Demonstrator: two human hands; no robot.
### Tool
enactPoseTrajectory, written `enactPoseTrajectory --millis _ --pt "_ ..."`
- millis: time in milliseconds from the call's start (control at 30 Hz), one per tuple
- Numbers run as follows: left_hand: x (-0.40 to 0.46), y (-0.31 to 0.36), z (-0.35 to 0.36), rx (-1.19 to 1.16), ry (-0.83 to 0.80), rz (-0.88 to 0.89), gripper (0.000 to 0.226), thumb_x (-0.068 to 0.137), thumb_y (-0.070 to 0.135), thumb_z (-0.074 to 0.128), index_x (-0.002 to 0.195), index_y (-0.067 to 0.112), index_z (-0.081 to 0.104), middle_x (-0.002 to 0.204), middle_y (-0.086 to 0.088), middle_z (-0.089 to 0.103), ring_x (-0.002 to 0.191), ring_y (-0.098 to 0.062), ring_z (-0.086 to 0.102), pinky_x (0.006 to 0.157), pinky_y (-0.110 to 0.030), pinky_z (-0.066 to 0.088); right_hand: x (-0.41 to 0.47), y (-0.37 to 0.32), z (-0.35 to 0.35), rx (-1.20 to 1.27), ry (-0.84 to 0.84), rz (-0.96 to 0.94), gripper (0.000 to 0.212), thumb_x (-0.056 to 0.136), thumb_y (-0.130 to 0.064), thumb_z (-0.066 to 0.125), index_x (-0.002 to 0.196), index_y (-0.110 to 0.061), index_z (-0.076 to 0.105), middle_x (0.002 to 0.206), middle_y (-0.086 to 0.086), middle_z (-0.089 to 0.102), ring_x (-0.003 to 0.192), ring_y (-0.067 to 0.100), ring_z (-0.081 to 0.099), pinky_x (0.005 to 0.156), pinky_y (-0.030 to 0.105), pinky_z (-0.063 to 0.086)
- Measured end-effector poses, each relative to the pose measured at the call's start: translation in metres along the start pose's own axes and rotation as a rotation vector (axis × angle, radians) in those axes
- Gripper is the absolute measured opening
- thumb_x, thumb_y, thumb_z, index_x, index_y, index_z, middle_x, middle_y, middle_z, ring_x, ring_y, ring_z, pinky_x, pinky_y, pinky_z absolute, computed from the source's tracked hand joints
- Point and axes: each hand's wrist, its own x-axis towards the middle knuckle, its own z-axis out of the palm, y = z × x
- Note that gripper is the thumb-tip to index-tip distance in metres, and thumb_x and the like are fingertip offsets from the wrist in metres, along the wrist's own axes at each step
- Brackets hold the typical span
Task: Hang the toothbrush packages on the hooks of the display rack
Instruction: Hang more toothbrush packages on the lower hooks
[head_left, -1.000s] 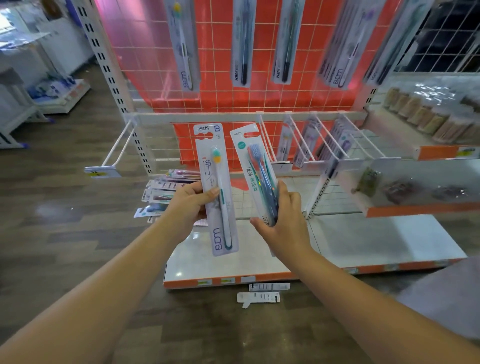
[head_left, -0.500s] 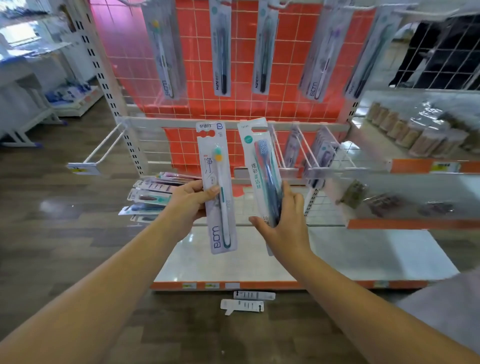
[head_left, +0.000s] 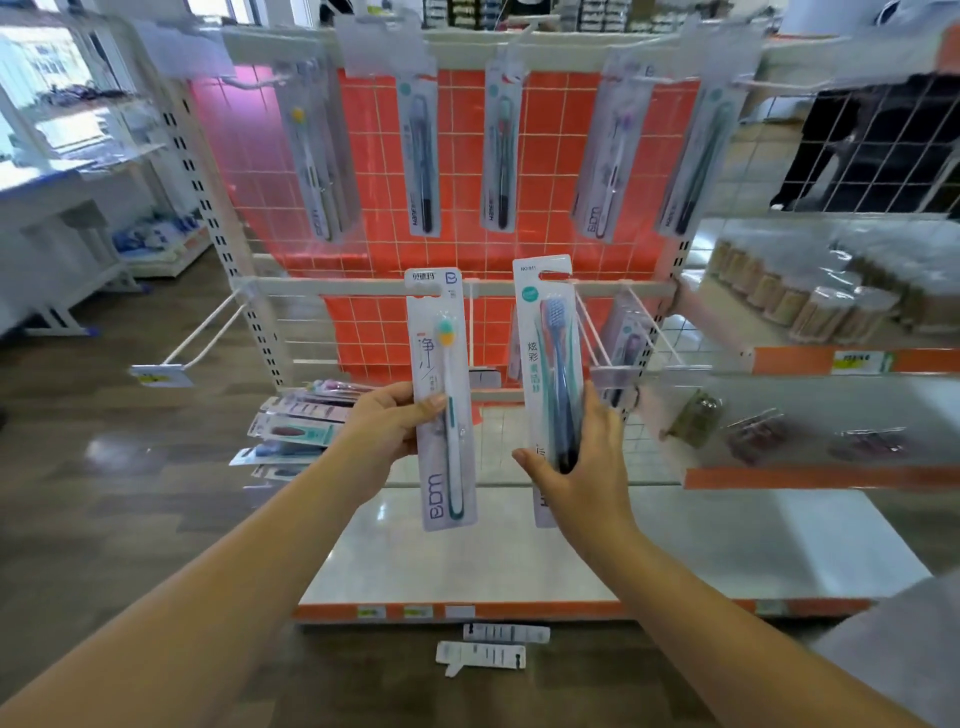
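Note:
My left hand (head_left: 387, 426) grips a white toothbrush package (head_left: 441, 395) with a single white and teal brush, held upright. My right hand (head_left: 582, 457) holds a second package (head_left: 550, 364) with blue and green brushes, also upright. Both are raised in front of the display rack's red grid panel (head_left: 374, 171). Along the top row several toothbrush packages (head_left: 421, 156) hang from hooks. A middle row of white hooks (head_left: 613, 332) sticks out behind the held packages, with a few packages on its right hooks. A pile of loose packages (head_left: 296, 431) lies on the lower shelf at the left.
An empty hook with a price tag (head_left: 161, 374) juts out left of the rack. The white base shelf (head_left: 727, 540) lies below my hands. Two flat white cards (head_left: 483, 652) lie on the wooden floor. Shelves with packaged goods (head_left: 800, 312) stand to the right.
My view has tilted upward, so the top row of hanging packages now shows in full. Both hands have risen a little with their packages, still held upright side by side.

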Motion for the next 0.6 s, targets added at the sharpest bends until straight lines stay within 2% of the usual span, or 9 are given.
enactPoseTrajectory --millis 200,300,333,433,600 --pt "0.005 0.005 0.035 -0.008 -0.013 0.028 0.011 0.086 0.01 0.061 0.095 0.013 0.065 0.081 -0.002 0.071 0.069 -0.015 0.068 0.055 -0.025 0.056 0.002 0.01 -0.023 -0.014 0.034 -0.024 0.092 0.082 -0.025 0.069 0.148 -0.021 0.006 0.117 -0.008 0.023 0.112 -0.005 0.025 0.093 0.01 0.029" --pt "0.005 0.002 0.054 -0.011 -0.05 0.027 0.01 0.086 0.009 0.06 0.094 0.013 0.065 0.078 -0.001 0.072 0.067 -0.014 0.069 0.055 -0.025 0.056 -0.002 0.023 -0.041 -0.02 0.051 -0.034 0.088 0.082 -0.021 0.07 0.147 -0.019 0.011 0.115 -0.009 0.024 0.105 -0.01 0.026 0.083 -0.006 0.03" --pt "0.004 0.0 0.06 -0.008 -0.062 0.029 0.01 0.086 0.009 0.06 0.093 0.013 0.066 0.079 -0.001 0.072 0.067 -0.013 0.069 0.055 -0.025 0.056 -0.004 0.028 -0.048 -0.02 0.051 -0.027 0.087 0.082 -0.019 0.07 0.147 -0.019 0.011 0.114 -0.008 0.025 0.104 -0.009 0.027 0.08 -0.008 0.031" --pt "0.003 -0.006 0.076 -0.003 -0.068 0.035 0.011 0.086 0.009 0.059 0.095 0.013 0.066 0.083 -0.004 0.071 0.069 -0.016 0.068 0.056 -0.026 0.057 -0.007 0.04 -0.066 -0.045 0.061 -0.014 0.087 0.082 -0.018 0.07 0.148 -0.018 0.012 0.116 -0.007 0.025 0.109 0.0 0.03 0.08 -0.008 0.03" --pt "0.0 -0.012 0.095 -0.01 -0.055 0.024 0.012 0.087 0.008 0.059 0.098 0.009 0.064 0.083 -0.004 0.07 0.071 -0.018 0.067 0.058 -0.027 0.058 -0.009 0.05 -0.082 -0.055 0.056 -0.008 0.087 0.083 -0.016 0.069 0.148 -0.017 0.011 0.117 -0.007 0.024 0.11 -0.001 0.028 0.073 -0.013 0.026"
